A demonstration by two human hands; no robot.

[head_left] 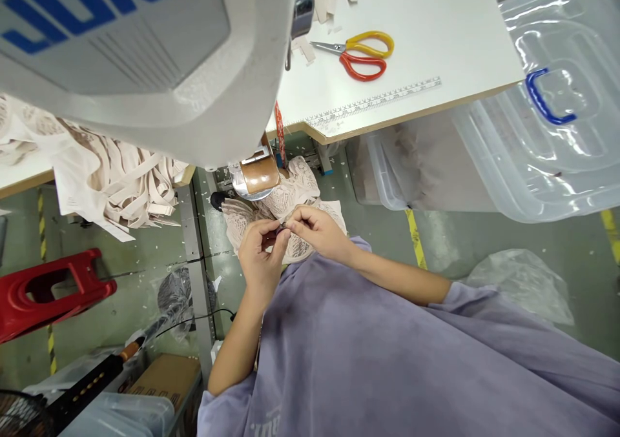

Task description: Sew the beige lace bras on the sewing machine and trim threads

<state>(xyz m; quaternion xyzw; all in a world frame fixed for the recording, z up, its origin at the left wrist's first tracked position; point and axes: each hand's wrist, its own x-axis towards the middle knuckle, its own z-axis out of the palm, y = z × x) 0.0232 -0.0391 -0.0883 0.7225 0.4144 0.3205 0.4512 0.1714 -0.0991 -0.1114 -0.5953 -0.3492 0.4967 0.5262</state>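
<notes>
Both hands meet in front of the purple shirt, below the arm of a white sewing machine [217,111]. My left hand [264,250] is closed, thumb and fingers pinched on a small dark item [279,228] too small to name. From the other side my right hand [317,230] pinches at the same spot, its fingertips touching those of my left hand; what it grips is hidden. Beige lace fabric [300,182] lies behind and under the hands, beside the machine's round metal end with a brown cover [260,173].
Scissors [365,56] and a clear ruler [378,101] lie on the white table [455,30]. Beige strips [130,185] hang off the left table. Clear plastic bins [571,153] stand at the right, a red stool [53,288] at the left.
</notes>
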